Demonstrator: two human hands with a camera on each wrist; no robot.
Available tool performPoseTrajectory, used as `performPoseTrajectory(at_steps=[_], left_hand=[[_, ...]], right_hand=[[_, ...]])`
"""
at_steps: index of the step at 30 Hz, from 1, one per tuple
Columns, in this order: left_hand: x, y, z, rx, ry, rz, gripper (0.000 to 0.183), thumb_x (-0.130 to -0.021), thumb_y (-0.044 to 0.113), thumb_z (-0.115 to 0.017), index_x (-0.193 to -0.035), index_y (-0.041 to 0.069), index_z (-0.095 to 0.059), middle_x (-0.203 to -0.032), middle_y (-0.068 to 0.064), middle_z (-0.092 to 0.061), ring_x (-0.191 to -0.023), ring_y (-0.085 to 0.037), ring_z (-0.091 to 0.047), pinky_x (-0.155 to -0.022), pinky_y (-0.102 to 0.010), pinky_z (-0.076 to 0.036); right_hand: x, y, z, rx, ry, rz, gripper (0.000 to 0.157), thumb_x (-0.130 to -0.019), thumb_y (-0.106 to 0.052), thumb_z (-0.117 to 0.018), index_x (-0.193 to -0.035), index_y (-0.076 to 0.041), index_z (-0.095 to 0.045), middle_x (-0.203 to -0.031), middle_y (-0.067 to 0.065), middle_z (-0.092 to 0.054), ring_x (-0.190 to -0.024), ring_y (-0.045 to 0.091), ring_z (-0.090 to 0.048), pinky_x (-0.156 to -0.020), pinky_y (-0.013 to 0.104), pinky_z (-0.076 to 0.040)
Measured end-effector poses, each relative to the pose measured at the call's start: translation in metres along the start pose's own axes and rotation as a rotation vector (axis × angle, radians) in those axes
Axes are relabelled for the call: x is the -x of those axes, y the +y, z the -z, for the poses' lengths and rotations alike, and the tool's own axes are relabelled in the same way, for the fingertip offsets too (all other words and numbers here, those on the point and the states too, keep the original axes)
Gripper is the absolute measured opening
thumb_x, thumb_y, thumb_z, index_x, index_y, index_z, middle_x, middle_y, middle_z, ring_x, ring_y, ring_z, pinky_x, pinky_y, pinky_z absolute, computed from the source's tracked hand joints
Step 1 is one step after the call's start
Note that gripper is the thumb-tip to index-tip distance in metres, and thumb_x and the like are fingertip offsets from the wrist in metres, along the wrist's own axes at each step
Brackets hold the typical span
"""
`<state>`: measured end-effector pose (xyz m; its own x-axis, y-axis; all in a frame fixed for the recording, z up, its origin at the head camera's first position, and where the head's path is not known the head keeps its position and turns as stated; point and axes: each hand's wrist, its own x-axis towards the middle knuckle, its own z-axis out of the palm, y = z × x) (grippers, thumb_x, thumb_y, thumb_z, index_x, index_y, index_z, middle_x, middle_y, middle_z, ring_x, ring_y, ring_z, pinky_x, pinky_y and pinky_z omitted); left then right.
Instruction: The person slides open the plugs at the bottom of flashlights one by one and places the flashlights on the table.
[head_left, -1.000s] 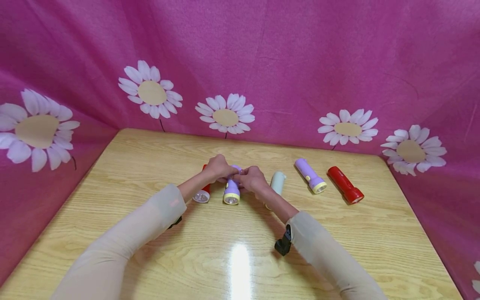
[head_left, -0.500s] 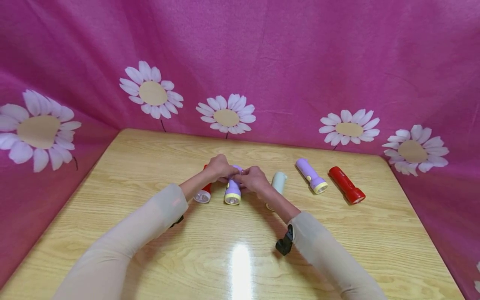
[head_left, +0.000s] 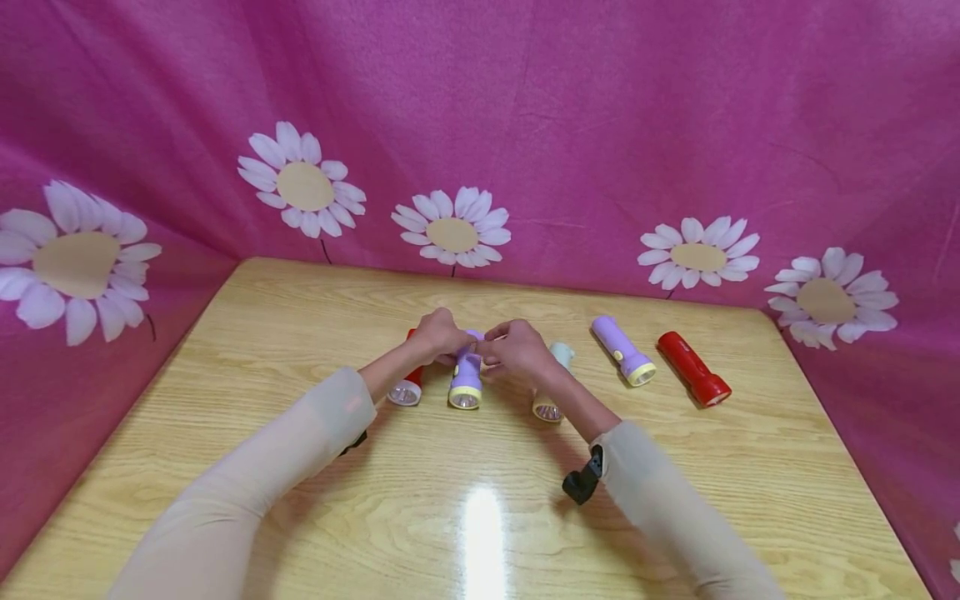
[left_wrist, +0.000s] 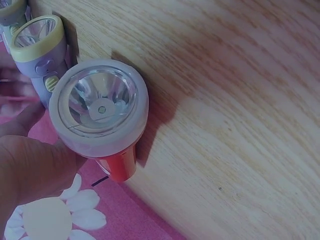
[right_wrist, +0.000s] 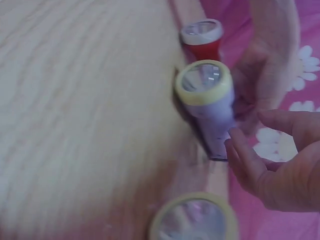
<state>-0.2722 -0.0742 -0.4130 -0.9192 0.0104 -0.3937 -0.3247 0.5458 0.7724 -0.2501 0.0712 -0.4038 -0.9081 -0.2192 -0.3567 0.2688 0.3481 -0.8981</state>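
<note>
Currently, the left hand grips a purple flashlight on the counter; the right hand, thumb and fingers parted, is just beside it.

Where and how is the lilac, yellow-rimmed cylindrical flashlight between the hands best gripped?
Probably by the lilac flashlight's slim barrel, behind the wider yellow-rimmed lens end, from above and the right: it lies on its side, barrel pointing away, while the left hand and a red, white-rimmed flashlight crowd its left.
</note>
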Motion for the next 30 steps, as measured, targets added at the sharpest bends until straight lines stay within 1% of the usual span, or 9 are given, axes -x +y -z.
performPoseTrajectory(at_steps=[2,6,10,13,16,20,26,30], left_hand=[[0.001,0.000,0.000,0.006,-0.003,-0.005,0.032,-0.077,0.012,-0.073,-0.095,-0.007,-0.054,-0.091,-0.017,-0.057,-0.065,-0.023,-0.065,-0.059,-0.032,-0.056],[0.002,-0.001,-0.001,0.015,-0.008,-0.011,0.038,-0.077,0.015,-0.074,-0.098,-0.007,-0.051,-0.094,-0.019,-0.056,-0.067,-0.023,-0.064,-0.060,-0.033,-0.056],[0.001,-0.001,-0.001,0.001,-0.008,-0.008,0.036,-0.078,0.014,-0.073,-0.097,-0.006,-0.051,-0.094,-0.018,-0.057,-0.066,-0.023,-0.064,-0.060,-0.033,-0.056],[0.001,-0.001,0.000,-0.014,-0.009,0.000,0.035,-0.078,0.015,-0.073,-0.096,-0.005,-0.052,-0.093,-0.017,-0.057,-0.065,-0.023,-0.064,-0.059,-0.032,-0.056],[0.001,0.000,0.000,-0.020,-0.007,0.004,0.034,-0.078,0.016,-0.074,-0.094,-0.004,-0.052,-0.092,-0.017,-0.057,-0.065,-0.022,-0.063,-0.058,-0.032,-0.056],[0.002,0.001,-0.001,-0.032,-0.003,0.005,0.033,-0.078,0.016,-0.074,-0.092,-0.003,-0.052,-0.092,-0.016,-0.056,-0.065,-0.022,-0.063,-0.058,-0.032,-0.056],[0.002,0.001,-0.001,-0.055,-0.001,0.009,0.033,-0.078,0.018,-0.074,-0.091,-0.002,-0.052,-0.089,-0.015,-0.057,-0.066,-0.022,-0.063,-0.059,-0.032,-0.056],[0.001,0.000,-0.001,-0.064,0.001,0.005,0.032,-0.078,0.019,-0.074,-0.089,-0.002,-0.051,-0.088,-0.015,-0.056,-0.066,-0.022,-0.062,-0.059,-0.032,-0.056]], right_hand=[[0.003,-0.005,0.005,-0.002,0.010,0.004,0.038,-0.081,-0.010,-0.069,-0.112,0.005,-0.054,-0.102,0.024,-0.059,-0.093,0.036,-0.061,-0.076,0.040,-0.054],[0.007,-0.012,0.017,0.013,0.037,-0.007,0.038,-0.081,-0.013,-0.070,-0.112,0.003,-0.055,-0.107,0.024,-0.059,-0.096,0.037,-0.060,-0.077,0.042,-0.053],[0.008,-0.015,0.028,-0.014,0.044,-0.010,0.040,-0.082,-0.015,-0.070,-0.114,0.003,-0.054,-0.113,0.022,-0.058,-0.100,0.037,-0.058,-0.079,0.041,-0.053],[0.009,-0.014,0.035,-0.041,0.047,-0.008,0.043,-0.083,-0.018,-0.068,-0.117,0.004,-0.052,-0.116,0.021,-0.057,-0.103,0.037,-0.057,-0.079,0.039,-0.053],[0.011,-0.012,0.041,-0.073,0.055,-0.014,0.044,-0.084,-0.018,-0.068,-0.117,0.004,-0.051,-0.118,0.021,-0.056,-0.104,0.037,-0.056,-0.080,0.039,-0.052],[0.013,-0.010,0.048,-0.091,0.053,-0.004,0.040,-0.085,-0.015,-0.066,-0.116,0.004,-0.051,-0.118,0.019,-0.057,-0.098,0.033,-0.060,-0.081,0.039,-0.052],[0.015,-0.008,0.059,-0.058,0.052,0.008,0.037,-0.085,-0.018,-0.065,-0.114,0.003,-0.054,-0.119,0.018,-0.057,-0.085,0.022,-0.064,-0.078,0.037,-0.053],[0.017,-0.006,0.065,-0.048,0.055,0.006,0.040,-0.085,-0.019,-0.065,-0.115,0.003,-0.052,-0.120,0.019,-0.056,-0.081,0.020,-0.064,-0.078,0.038,-0.053]])
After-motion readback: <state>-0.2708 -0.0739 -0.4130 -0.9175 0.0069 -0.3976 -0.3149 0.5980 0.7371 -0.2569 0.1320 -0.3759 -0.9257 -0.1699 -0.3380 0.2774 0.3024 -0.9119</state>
